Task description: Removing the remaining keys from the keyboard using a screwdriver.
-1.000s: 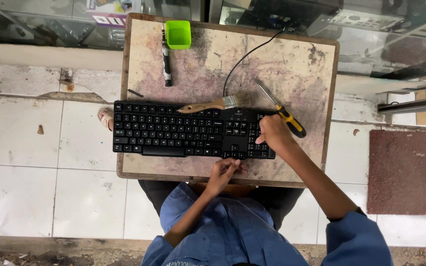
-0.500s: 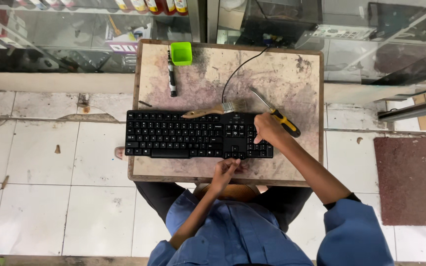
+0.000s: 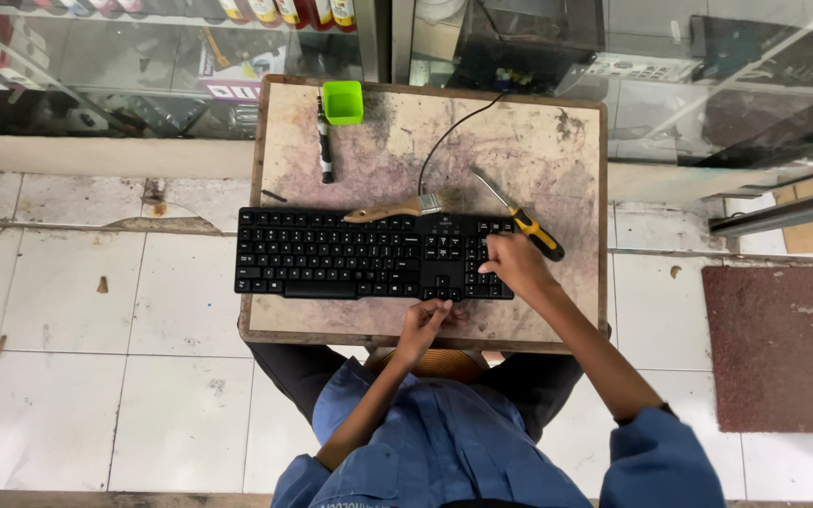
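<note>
Keyboard point(image 3: 359, 252) (black); right hand point(image 3: 517, 265), left hand point(image 3: 425, 318) touching

The black keyboard point(image 3: 369, 254) fills most of the bench point(image 3: 576, 141) from side to side. Behind it lie a brush point(image 3: 388, 212), a yellow screwdriver point(image 3: 524, 226), a dark pen-like tool point(image 3: 326, 146) and a green cup point(image 3: 342, 102), with the cable point(image 3: 449, 141) between them. The back right corner is bare, so a hand can pass there. The thin front strip is mostly open.
</note>
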